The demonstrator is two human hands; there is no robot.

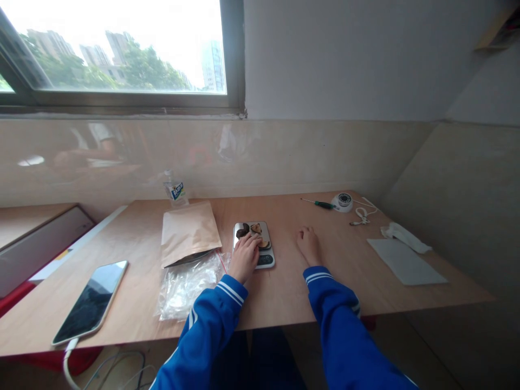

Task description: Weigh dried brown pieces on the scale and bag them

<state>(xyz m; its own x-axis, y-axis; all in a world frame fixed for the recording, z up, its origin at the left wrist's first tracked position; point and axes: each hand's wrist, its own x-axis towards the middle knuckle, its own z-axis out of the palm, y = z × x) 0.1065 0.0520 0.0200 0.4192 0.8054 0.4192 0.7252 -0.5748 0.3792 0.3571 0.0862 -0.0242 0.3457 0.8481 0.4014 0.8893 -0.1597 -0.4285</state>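
A small digital scale [266, 260] with a shiny steel platform lies near the middle of the wooden table [284, 295]. Brown dried pieces [255, 229] rest on the platform. My left hand [245, 254] lies over the scale's near left part, fingers curled down onto a piece on the platform. My right hand [309, 245] rests palm down on the bare table to the right of the scale, fingers loosely together, nothing in it. Both arms wear blue sleeves with white stripes.
A brown paper pouch [189, 232] and clear plastic bags [184, 284] lie left of the scale, with a plastic bottle [175, 189] behind. A phone on a cable [91, 300] sits at the near left. A green screwdriver [319, 203], a round white device [343, 201], and white sheets [406, 260] lie at the right.
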